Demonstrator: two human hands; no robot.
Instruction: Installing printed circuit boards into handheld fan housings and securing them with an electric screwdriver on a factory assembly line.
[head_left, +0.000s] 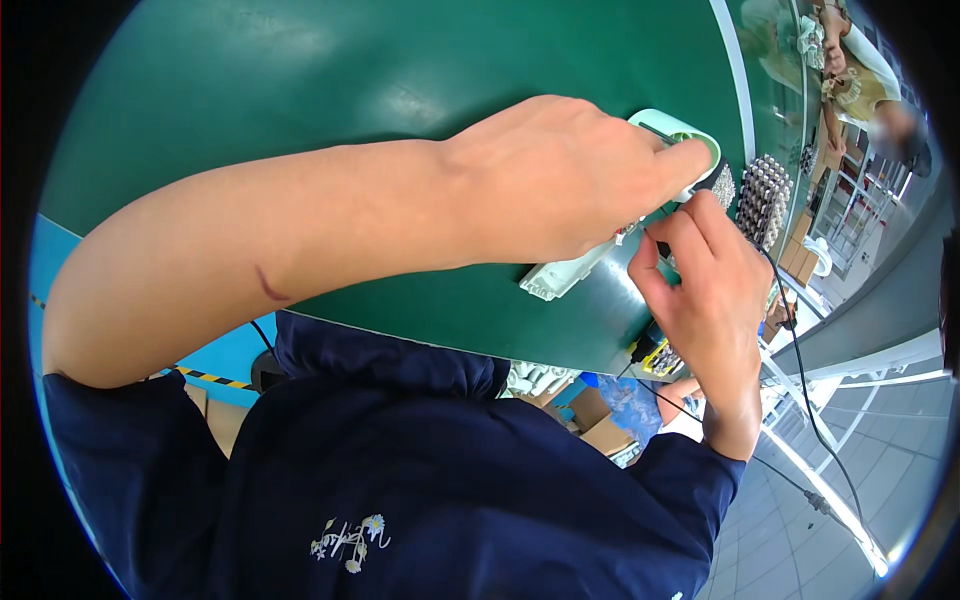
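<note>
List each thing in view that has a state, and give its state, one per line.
Left hand: closed over the white part, forefinger stretched to its rounded end.
Right hand: fingers pinched at the part's middle, against the left hand.
White part: lying on the green table, mostly covered by the hands.
Black cable: slack, running from the hands down off the table edge.
Tray of metal pieces: full, untouched.

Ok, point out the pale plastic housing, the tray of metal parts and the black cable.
pale plastic housing [562, 274], head view, lower left end.
tray of metal parts [764, 198], head view, middle of the rows.
black cable [805, 392], head view, stretch past the table edge.
</note>
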